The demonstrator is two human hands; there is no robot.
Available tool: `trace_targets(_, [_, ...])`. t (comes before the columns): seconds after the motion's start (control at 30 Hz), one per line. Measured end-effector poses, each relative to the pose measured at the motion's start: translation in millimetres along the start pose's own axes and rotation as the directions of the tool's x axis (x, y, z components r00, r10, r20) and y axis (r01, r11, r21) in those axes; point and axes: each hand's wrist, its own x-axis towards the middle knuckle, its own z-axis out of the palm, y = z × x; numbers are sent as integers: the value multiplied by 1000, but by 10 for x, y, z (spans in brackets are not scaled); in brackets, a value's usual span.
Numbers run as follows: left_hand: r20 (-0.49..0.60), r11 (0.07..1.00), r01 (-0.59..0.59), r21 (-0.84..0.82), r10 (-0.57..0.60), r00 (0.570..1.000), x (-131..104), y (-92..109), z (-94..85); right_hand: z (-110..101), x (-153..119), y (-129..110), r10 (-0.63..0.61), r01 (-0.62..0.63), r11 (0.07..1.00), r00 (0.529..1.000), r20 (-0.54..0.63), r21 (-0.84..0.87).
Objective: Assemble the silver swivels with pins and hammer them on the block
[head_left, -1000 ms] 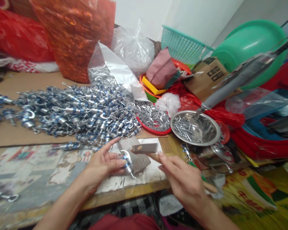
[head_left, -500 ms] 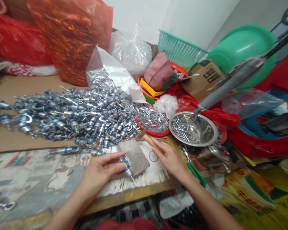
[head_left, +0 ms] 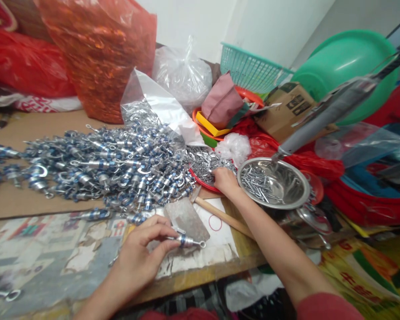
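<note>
My left hand [head_left: 143, 253] pinches a small silver and blue metal fitting [head_left: 186, 241] and holds it flat on a grey metal block [head_left: 186, 218] near the table's front edge. My right hand [head_left: 224, 179] reaches into a red tray [head_left: 200, 180] of small silver metal parts, fingers curled among them. A hammer with a wooden handle [head_left: 223, 216] lies on the table between the block and the tray, untouched. A large heap of the same silver and blue fittings [head_left: 103, 164] covers the cardboard behind my left hand.
A steel bowl of nails [head_left: 273, 183] stands right of the red tray. Behind are a clear plastic bag [head_left: 182, 73], red bags [head_left: 100, 58], a teal basket [head_left: 250, 66], a green basin [head_left: 346, 58], a cardboard box [head_left: 286, 109] and a hanging power tool [head_left: 333, 111].
My right hand set the hammer down on the table and moved up into the red tray. My left hand turned the fitting to lie sideways on the block.
</note>
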Motion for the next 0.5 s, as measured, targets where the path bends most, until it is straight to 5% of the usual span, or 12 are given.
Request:
trace_targets(0.13, [-42,997,35,-69,-38,998,-20,-63,13,-121,-155,-5,4,5,993,997,-79,115])
trace_targets(0.3, [-64,998,47,-41,-49,997,-30,-56,31,-252,-853,-437,-36,77,925,993,-116,372])
trace_targets(0.37, [-119,999,41,-20,-43,992,-31,-35,40,-264,-1143,-672,-114,176,711,984,-135,681])
trace_targets(0.43, [-158,1000,21,-7,-22,987,-32,-18,50,-254,-1337,-842,-141,209,545,978,-157,812])
trace_targets(0.5, [-160,1000,1,-18,-4,987,-35,-8,62,-232,-1426,-921,-135,225,479,974,-182,849])
